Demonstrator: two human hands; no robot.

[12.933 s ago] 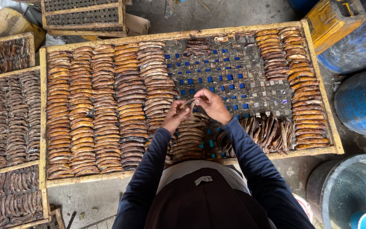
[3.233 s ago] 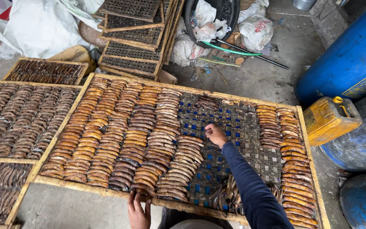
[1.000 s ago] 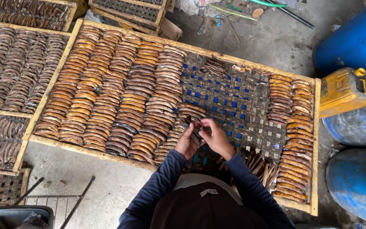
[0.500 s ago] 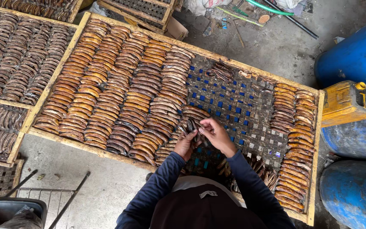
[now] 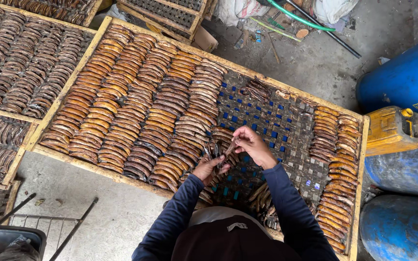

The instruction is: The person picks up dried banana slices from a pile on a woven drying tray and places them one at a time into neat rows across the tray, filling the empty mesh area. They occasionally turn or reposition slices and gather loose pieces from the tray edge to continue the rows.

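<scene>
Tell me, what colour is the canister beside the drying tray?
Yellow. The canister sits by the tray's right edge, between blue barrels, in the head view.

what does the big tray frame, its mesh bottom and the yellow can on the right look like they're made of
Big rectangular tray frame: pale bare wood by the look, rough and unpainted. Grey woven mesh bottom: flat interlaced strips, possibly plastic or bamboo; unclear. Yellow square jerrycan: apparently moulded plastic, dull and grimy, with a cap.

A yard workshop for drying sliced fruit

We stand on bare concrete floor [image 5: 97, 212]; a wooden drying tray [image 5: 218, 53] of brown strips [image 5: 136, 111] fills the centre, more trays [image 5: 20, 82] at nine o'clock, blue drums [image 5: 402, 82] and a yellow jerrycan [image 5: 393, 130] at three.
</scene>
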